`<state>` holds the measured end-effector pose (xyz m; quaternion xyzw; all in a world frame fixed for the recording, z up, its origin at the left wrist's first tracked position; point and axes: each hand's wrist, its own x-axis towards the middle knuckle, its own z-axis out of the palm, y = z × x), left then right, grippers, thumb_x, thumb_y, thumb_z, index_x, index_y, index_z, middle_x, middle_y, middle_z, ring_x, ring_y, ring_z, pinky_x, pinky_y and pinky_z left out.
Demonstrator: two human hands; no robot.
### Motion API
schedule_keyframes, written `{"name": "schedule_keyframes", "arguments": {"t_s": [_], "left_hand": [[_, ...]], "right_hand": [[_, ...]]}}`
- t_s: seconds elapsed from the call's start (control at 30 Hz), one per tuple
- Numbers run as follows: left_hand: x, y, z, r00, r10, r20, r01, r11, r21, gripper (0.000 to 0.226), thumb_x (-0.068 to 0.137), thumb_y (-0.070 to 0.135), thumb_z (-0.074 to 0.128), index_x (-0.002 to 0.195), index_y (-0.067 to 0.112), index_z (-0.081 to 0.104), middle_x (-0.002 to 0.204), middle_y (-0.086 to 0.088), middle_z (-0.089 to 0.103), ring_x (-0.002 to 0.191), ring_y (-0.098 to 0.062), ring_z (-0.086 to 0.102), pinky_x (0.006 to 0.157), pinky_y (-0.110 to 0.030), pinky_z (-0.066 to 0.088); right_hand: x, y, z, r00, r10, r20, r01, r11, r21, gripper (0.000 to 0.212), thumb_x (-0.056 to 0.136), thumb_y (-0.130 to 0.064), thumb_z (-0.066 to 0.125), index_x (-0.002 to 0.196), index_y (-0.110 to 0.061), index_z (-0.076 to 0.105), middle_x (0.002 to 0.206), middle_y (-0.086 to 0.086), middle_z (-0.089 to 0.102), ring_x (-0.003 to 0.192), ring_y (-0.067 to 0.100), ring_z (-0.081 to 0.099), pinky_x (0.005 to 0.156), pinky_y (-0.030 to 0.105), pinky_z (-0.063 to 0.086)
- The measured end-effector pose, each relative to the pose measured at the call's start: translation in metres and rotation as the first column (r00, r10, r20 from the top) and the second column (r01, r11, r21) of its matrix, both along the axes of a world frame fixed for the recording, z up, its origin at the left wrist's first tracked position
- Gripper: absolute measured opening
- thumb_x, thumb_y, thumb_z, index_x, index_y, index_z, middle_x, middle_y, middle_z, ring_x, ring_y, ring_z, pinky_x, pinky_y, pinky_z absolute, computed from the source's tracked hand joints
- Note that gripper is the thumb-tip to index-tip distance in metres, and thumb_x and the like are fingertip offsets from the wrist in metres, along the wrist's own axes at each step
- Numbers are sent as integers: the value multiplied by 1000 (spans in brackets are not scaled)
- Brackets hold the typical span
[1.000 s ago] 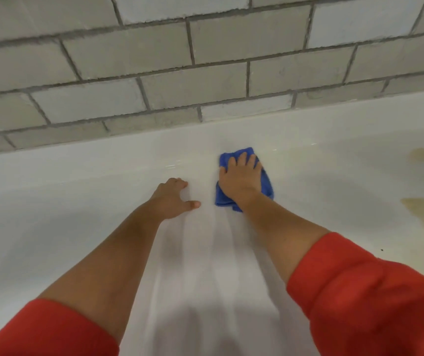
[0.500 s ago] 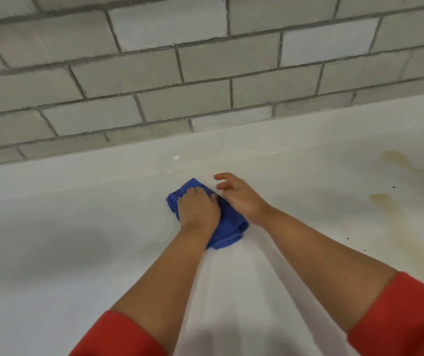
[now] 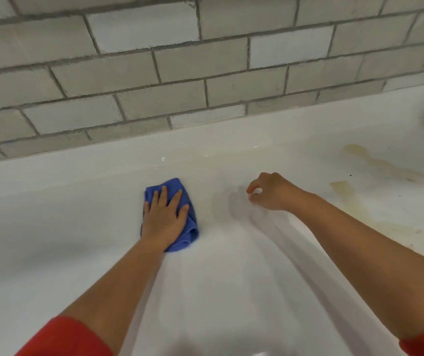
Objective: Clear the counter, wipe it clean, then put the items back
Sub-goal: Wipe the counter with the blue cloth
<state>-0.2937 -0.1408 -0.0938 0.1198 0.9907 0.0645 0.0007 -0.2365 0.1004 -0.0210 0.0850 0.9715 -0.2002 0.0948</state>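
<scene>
Head view: wiping looks like the step in hand. Left hand [image 3: 164,219] lies flat on the blue cloth [image 3: 189,222], fingers [image 3: 164,195] straight, pressing it to the white tabletop [image 3: 51,227] near the tiled wall [image 3: 180,60]. Right hand [image 3: 272,192] sits apart to the right, fingers loosely curled, nothing visible in them. Yellowish stains [image 3: 341,187] lie further right. My call is that the cloth must sweep that way next, firmly.

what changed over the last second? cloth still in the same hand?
The blue cloth changed hands. The right hand, which pressed it a second ago, let go and moved off to the right; its fingers are loosely curled and hold nothing. The left hand came onto the cloth and now presses it flat. Unchanged: the yellowish stains on the counter, not yet wiped.
</scene>
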Motion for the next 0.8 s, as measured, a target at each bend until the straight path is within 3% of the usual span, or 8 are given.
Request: {"name": "schedule_keyframes", "arguments": {"t_s": [0.23,0.33,0.5,0.6,0.7,0.8], "left_hand": [[-30,45,4,999,43,28,-42,998,-53,54,101,38,16,151,20,6,159,-4,0,146,-27,2,117,-49,5],[6,74,3,990,-135,38,136,990,-38,52,101,36,18,150,22,7,159,-1,-1,146,-23,1,118,-46,3],[93,75,3,887,-461,-7,461,887,-22,51,99,43,17,149,31,13,158,8,5,146,-15,5,118,-38,4],[112,40,3,830,-558,4,557,828,64,75,80,60,-3,148,33,15,157,10,11,146,-13,7,117,-33,3],[88,26,3,861,-509,8,507,858,78,89,72,66,0,150,23,6,157,3,15,145,-16,13,117,-33,10],[47,35,4,944,-329,34,325,942,83,83,87,64,23,150,14,-3,157,-5,15,144,-21,16,116,-40,16]], "right_hand": [[65,23,-3,999,-35,3,34,995,91,36,96,-27,41,130,-24,53,136,1,43,128,22,38,102,34,40],[81,14,-10,997,-78,3,77,995,64,34,95,-28,44,127,-24,55,132,3,46,125,21,42,99,33,41],[101,-9,-6,993,-102,-52,104,994,32,32,96,-26,45,124,-20,58,130,4,48,122,22,46,102,35,41],[120,-9,1,984,-154,-87,157,987,26,32,96,-28,44,125,-21,57,130,2,47,125,20,43,102,33,39],[149,-4,4,978,-194,-78,199,979,49,31,96,-29,44,125,-23,55,132,1,47,126,19,40,102,32,37],[179,2,4,966,-248,-76,253,965,63,32,96,-30,44,125,-23,55,131,0,49,126,19,40,101,32,38]]}}
